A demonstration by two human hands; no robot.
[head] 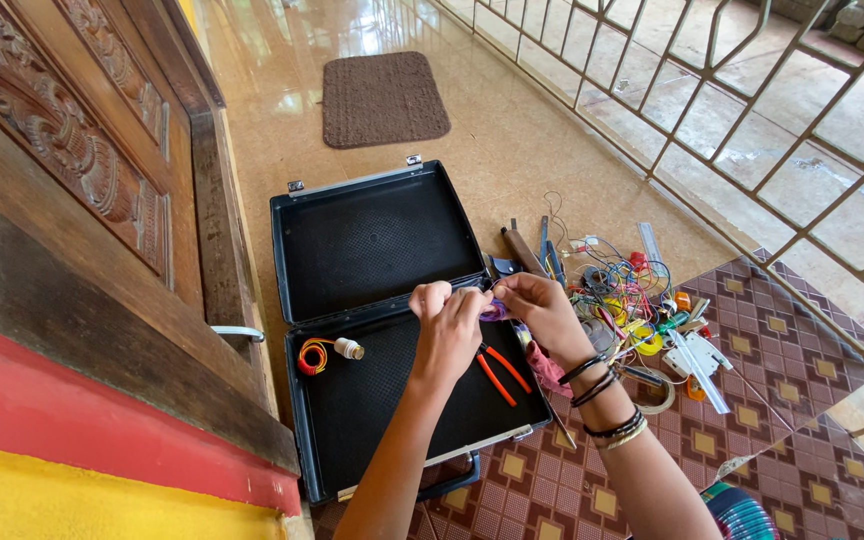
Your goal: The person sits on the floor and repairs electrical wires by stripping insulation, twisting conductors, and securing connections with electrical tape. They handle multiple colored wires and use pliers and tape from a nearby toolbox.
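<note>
My left hand (pixel 446 318) and my right hand (pixel 542 305) meet above an open black case (pixel 384 330) on the floor. Both pinch a small purple piece (pixel 494 311) with thin wire between the fingertips. Several bracelets ring my right wrist. Under my hands, red-handled pliers (pixel 502 368) lie in the case's lower half. A coil of orange and red wire with a small lamp holder (pixel 328 352) rests at the case's left side. A pink object (pixel 546 368) lies at the case's right edge, partly hidden by my right forearm.
A heap of coloured wires, tape rolls and small tools (pixel 642 310) spreads on the floor right of the case. A brown doormat (pixel 382 98) lies farther off. A carved wooden door (pixel 72 170) stands at left, a metal railing (pixel 752 120) at right.
</note>
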